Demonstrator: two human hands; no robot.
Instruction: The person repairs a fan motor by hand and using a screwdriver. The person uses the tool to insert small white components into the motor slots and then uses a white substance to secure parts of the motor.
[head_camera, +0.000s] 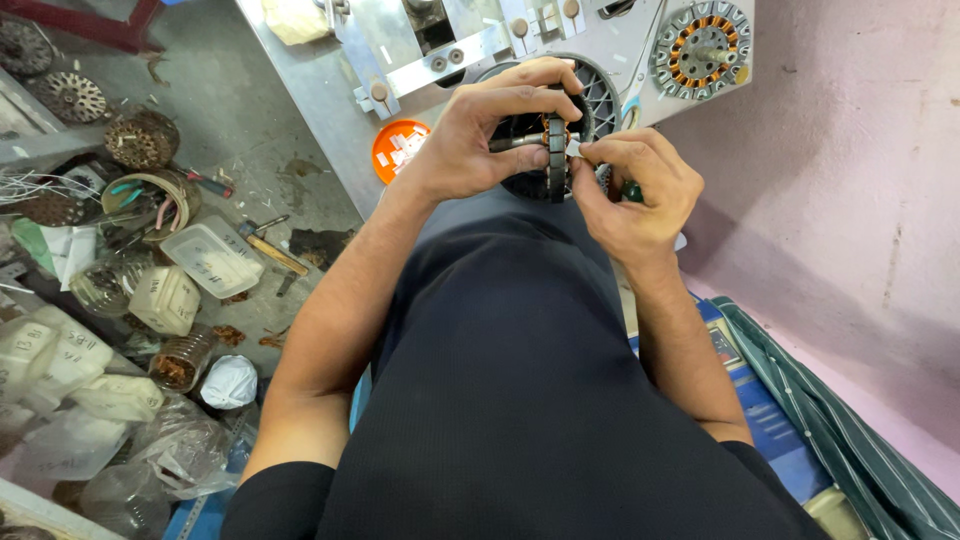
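My left hand (490, 130) grips a black round motor stator (556, 165) by its rim and metal shaft, held edge-on over my lap. My right hand (630, 185) pinches a small white slip of insulation paper (575, 148) against the stator's edge, and a green-handled tool (634, 192) shows under its fingers. Copper windings peek out between my fingers. Behind the hands lies a black fan-like ring (600, 95) on the grey metal bench (330, 110).
An orange lid with white paper slips (398, 148) lies on the bench edge. A wound stator (702, 45) sits at the bench's right corner. Plastic jars, lids, a hammer (270, 250) and rusty stator cores (140, 140) litter the floor at left. A pink wall stands to the right.
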